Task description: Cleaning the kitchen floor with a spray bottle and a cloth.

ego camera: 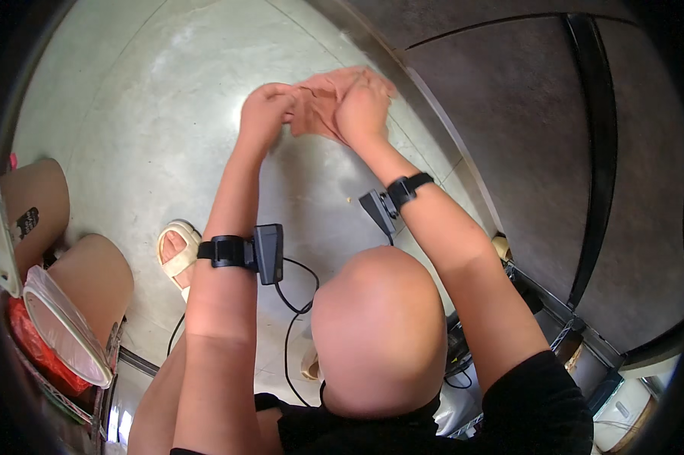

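A crumpled pink cloth (317,108) is stretched between my two hands, above the tiled floor. My left hand (266,114) grips its left edge between thumb and fingers. On the cloth's right part lies my right hand (366,111), its fingers curled into the folds; the fingertips are slightly blurred. Each forearm carries a black strap with a small dark device; the left device (269,254) and the right device (379,209) have cables. My bent knee is below, near the middle.
Dark cabinet doors (524,125) with a black vertical strip stand at the right. Two tan bins (94,273) are at the left, one beside a red plastic bag (46,347). My sandalled foot (177,250) rests on the floor (165,142). A wire rack is at the lower right.
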`<control>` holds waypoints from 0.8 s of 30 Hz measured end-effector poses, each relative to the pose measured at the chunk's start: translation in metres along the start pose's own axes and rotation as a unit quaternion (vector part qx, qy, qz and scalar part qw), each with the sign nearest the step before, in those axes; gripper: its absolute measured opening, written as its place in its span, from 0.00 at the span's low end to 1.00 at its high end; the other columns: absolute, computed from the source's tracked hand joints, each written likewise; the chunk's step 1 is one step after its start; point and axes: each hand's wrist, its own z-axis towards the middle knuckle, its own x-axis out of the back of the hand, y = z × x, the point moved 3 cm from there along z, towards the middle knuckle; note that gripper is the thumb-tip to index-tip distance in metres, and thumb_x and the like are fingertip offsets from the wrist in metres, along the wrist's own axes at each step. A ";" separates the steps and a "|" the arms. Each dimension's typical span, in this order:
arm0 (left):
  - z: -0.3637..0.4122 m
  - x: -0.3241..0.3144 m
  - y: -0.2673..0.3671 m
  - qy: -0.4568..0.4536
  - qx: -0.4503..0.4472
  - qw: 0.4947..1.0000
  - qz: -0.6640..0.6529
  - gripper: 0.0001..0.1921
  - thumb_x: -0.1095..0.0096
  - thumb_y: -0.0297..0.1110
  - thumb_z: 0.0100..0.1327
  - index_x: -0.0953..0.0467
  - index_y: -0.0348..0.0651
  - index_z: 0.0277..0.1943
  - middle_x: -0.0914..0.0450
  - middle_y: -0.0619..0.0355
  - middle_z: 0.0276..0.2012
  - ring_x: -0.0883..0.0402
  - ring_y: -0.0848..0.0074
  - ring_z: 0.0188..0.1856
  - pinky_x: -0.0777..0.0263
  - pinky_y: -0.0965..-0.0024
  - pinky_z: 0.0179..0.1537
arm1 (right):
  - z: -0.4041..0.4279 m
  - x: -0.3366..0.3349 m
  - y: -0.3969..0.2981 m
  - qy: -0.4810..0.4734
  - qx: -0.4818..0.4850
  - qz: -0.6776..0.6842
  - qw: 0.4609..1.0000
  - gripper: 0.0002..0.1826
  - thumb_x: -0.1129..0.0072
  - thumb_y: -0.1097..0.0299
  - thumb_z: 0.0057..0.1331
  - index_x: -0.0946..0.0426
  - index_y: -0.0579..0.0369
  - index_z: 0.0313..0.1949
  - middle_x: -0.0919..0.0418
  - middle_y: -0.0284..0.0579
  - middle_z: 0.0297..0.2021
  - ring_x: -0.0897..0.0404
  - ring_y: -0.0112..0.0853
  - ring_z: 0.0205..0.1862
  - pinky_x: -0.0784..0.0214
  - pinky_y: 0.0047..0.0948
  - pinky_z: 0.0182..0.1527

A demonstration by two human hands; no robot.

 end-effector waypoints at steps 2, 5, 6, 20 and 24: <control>0.007 0.007 0.003 0.039 -0.004 0.998 -0.050 0.10 0.40 0.27 0.61 0.20 0.32 0.43 0.19 0.60 0.31 0.24 0.83 0.30 0.27 0.80 0.34 | 0.018 -0.008 -0.010 -0.030 -0.004 -0.008 1.000 0.23 0.47 0.68 0.63 0.28 0.74 0.53 0.25 0.64 0.52 0.27 0.55 0.54 0.36 0.46 0.60; 0.010 0.029 0.009 0.101 -0.007 0.992 -0.070 0.10 0.39 0.29 0.63 0.20 0.32 0.44 0.21 0.62 0.30 0.25 0.84 0.29 0.28 0.80 0.35 | 0.035 -0.012 -0.034 0.000 0.042 0.014 0.999 0.22 0.48 0.68 0.63 0.28 0.73 0.52 0.26 0.63 0.53 0.27 0.54 0.54 0.36 0.47 0.60; 0.009 0.032 0.013 0.105 -0.013 0.993 -0.057 0.11 0.39 0.30 0.63 0.20 0.31 0.43 0.22 0.62 0.29 0.27 0.84 0.29 0.29 0.81 0.34 | 0.037 -0.016 -0.034 -0.021 0.041 -0.042 0.998 0.21 0.48 0.69 0.62 0.27 0.71 0.52 0.26 0.60 0.53 0.28 0.54 0.55 0.35 0.46 0.59; -0.014 -0.050 -0.020 -0.201 0.037 0.966 0.161 0.08 0.34 0.31 0.57 0.22 0.36 0.28 0.24 0.62 0.21 0.28 0.82 0.26 0.34 0.76 0.29 | -0.069 0.045 0.086 -0.094 0.004 -0.026 0.995 0.24 0.40 0.76 0.55 0.28 0.66 0.53 0.26 0.56 0.53 0.28 0.51 0.55 0.31 0.42 0.55; -0.021 -0.070 -0.024 -0.251 0.012 0.954 0.163 0.09 0.33 0.33 0.58 0.21 0.35 0.29 0.21 0.60 0.24 0.25 0.79 0.27 0.32 0.74 0.30 | -0.093 0.056 0.110 -0.102 -0.013 -0.055 0.993 0.27 0.42 0.74 0.57 0.30 0.66 0.57 0.27 0.54 0.55 0.28 0.50 0.56 0.31 0.41 0.57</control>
